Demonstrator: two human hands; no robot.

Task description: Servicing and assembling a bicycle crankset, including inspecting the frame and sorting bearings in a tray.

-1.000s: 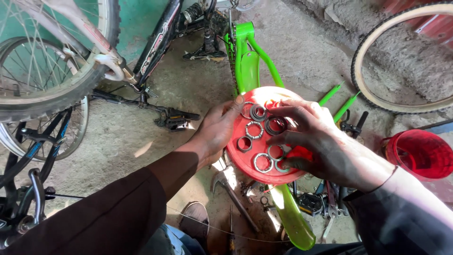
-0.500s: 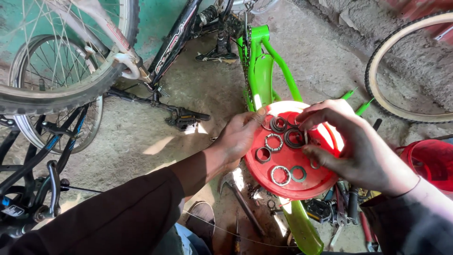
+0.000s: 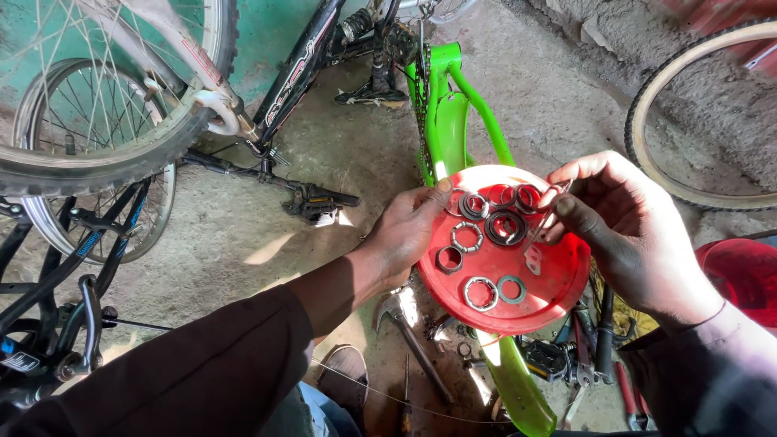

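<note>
Left hand (image 3: 405, 235) grips the left rim of the red lid (image 3: 558, 283), thumb laid over its edge, holding the lid level above the green bicycle frame (image 3: 445, 121). Right hand (image 3: 623, 226), at the lid's upper right rim, pinches a small thin metal part (image 3: 544, 225) between thumb and fingertips; the exact kind of part cannot be told. Metal rings and bearing cups (image 3: 486, 235) lie loose on the lid, most of them in its upper half, two flat rings (image 3: 494, 290) nearer its lower rim. Compared with half a second ago, the right hand has lifted off the lid's surface towards its upper right edge, so that more of the red surface and the rings show; the left hand keeps its grip at the same rim. Below the lid, tools (image 3: 583, 348) and a hammer (image 3: 409, 332) lie on the concrete floor (image 3: 243, 226). Left of the lid stand a black bicycle frame (image 3: 299, 73) and a spoked wheel (image 3: 97, 137); right of it, a tyre (image 3: 688, 113) and a red bucket (image 3: 745, 275)
</note>
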